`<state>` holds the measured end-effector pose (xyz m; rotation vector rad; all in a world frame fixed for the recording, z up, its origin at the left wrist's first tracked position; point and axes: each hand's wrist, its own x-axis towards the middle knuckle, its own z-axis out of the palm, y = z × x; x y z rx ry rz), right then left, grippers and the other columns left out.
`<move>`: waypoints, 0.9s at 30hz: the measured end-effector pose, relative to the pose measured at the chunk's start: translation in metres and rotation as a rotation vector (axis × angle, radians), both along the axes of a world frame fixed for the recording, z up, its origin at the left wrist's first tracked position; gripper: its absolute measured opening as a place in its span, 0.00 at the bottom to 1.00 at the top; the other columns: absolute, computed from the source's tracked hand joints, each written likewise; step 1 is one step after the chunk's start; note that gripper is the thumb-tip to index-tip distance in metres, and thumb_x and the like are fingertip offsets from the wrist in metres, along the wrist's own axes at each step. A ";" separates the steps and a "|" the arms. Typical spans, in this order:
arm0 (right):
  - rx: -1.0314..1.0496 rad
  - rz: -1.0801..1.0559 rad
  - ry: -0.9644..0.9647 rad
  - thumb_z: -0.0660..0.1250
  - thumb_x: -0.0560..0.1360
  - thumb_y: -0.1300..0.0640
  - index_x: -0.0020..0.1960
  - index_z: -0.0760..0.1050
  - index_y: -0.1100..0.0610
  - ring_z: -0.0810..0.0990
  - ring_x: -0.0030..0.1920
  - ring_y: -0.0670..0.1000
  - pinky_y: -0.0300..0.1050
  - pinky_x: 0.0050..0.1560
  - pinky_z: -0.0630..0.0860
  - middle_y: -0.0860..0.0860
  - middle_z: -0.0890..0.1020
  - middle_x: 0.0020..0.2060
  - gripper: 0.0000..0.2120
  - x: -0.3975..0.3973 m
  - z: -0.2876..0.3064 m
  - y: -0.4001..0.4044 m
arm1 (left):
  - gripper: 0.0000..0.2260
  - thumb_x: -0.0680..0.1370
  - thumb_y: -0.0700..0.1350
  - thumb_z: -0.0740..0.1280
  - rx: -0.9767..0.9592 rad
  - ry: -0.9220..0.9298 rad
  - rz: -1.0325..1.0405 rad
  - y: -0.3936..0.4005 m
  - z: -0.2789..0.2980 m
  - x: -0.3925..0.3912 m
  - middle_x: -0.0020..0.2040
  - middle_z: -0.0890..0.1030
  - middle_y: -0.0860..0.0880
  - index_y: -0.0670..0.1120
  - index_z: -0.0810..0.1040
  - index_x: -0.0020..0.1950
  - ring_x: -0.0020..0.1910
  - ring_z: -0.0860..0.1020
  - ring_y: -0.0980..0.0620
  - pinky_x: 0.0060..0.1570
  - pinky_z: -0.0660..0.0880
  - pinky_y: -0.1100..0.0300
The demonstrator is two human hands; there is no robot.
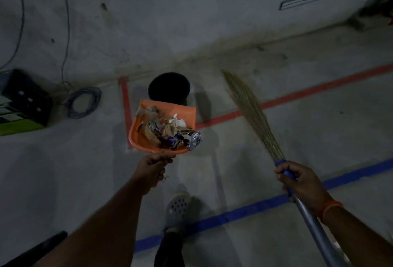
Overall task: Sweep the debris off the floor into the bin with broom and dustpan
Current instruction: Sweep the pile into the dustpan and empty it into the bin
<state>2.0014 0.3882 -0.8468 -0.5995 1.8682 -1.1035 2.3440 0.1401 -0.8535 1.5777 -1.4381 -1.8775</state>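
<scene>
The left hand (152, 167) has its grip curled round the handle of the orange dustpan (138, 139), holding it off the floor at the centre of the view; the pan carries the debris (168, 129), a heap of paper scraps, brown bits and foil wrappers, with one silver wrapper hanging over the pan's edge at 4 o'clock; the black bin (169, 88) stands on the floor (297, 134) just beyond the pan at 12 o'clock, its near rim hidden behind the pan's far edge; the right hand (302, 183), at 4 o'clock, has its grip clamped on the blue collar of the broom (251, 109), whose straw head points up toward 1 o'clock and whose grey shaft runs down to 5 o'clock; an orange band sits on that wrist; a grey clog (177, 207) shows at 6 o'clock; red tape (297, 96) and blue tape (234, 215) lines cross the floor; a coiled cable (84, 101) and a dark box (25, 98) lie at 9 o'clock.
</scene>
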 end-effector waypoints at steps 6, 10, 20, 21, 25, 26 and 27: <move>0.042 -0.036 -0.070 0.66 0.77 0.68 0.45 0.78 0.59 0.73 0.28 0.58 0.49 0.28 0.73 0.61 0.75 0.31 0.06 0.015 -0.033 -0.124 | 0.13 0.82 0.33 0.60 -0.028 -0.033 -0.043 -0.156 -0.044 -0.002 0.36 0.81 0.49 0.42 0.84 0.53 0.22 0.67 0.57 0.21 0.64 0.66; 0.040 -0.098 -0.126 0.66 0.76 0.69 0.43 0.78 0.58 0.73 0.28 0.57 0.45 0.28 0.72 0.59 0.75 0.35 0.08 0.029 -0.049 -0.185 | 0.15 0.82 0.31 0.59 -0.027 -0.067 -0.123 -0.241 -0.068 -0.007 0.40 0.82 0.48 0.43 0.84 0.54 0.22 0.68 0.56 0.21 0.63 0.66; 0.130 -0.206 -0.166 0.67 0.75 0.70 0.44 0.78 0.58 0.73 0.27 0.57 0.45 0.28 0.71 0.61 0.75 0.39 0.08 0.014 -0.080 -0.247 | 0.12 0.81 0.32 0.62 -0.032 -0.240 -0.166 -0.364 -0.106 -0.052 0.36 0.80 0.48 0.40 0.84 0.53 0.20 0.68 0.59 0.20 0.67 0.65; 0.140 -0.211 -0.166 0.67 0.75 0.70 0.44 0.78 0.58 0.72 0.27 0.56 0.45 0.28 0.71 0.62 0.75 0.39 0.08 0.011 -0.082 -0.250 | 0.12 0.81 0.31 0.62 -0.031 -0.258 -0.184 -0.370 -0.110 -0.055 0.40 0.81 0.45 0.41 0.84 0.53 0.21 0.69 0.59 0.21 0.67 0.64; 0.163 -0.222 -0.157 0.66 0.75 0.71 0.45 0.77 0.61 0.71 0.27 0.58 0.46 0.28 0.70 0.63 0.74 0.37 0.06 0.001 -0.085 -0.258 | 0.12 0.81 0.31 0.62 -0.024 -0.299 -0.223 -0.388 -0.121 -0.065 0.46 0.81 0.44 0.40 0.84 0.55 0.26 0.70 0.56 0.21 0.66 0.65; 0.166 -0.225 -0.156 0.66 0.75 0.71 0.45 0.77 0.61 0.71 0.27 0.58 0.46 0.28 0.70 0.63 0.74 0.37 0.06 0.000 -0.084 -0.260 | 0.13 0.80 0.30 0.61 -0.022 -0.299 -0.227 -0.392 -0.122 -0.068 0.46 0.81 0.43 0.39 0.84 0.55 0.26 0.70 0.56 0.21 0.66 0.65; 0.168 -0.225 -0.154 0.66 0.75 0.71 0.45 0.77 0.61 0.71 0.27 0.58 0.46 0.28 0.70 0.63 0.74 0.36 0.06 -0.002 -0.084 -0.262 | 0.13 0.80 0.29 0.61 -0.021 -0.302 -0.226 -0.395 -0.124 -0.070 0.46 0.81 0.43 0.38 0.83 0.55 0.25 0.70 0.56 0.21 0.66 0.65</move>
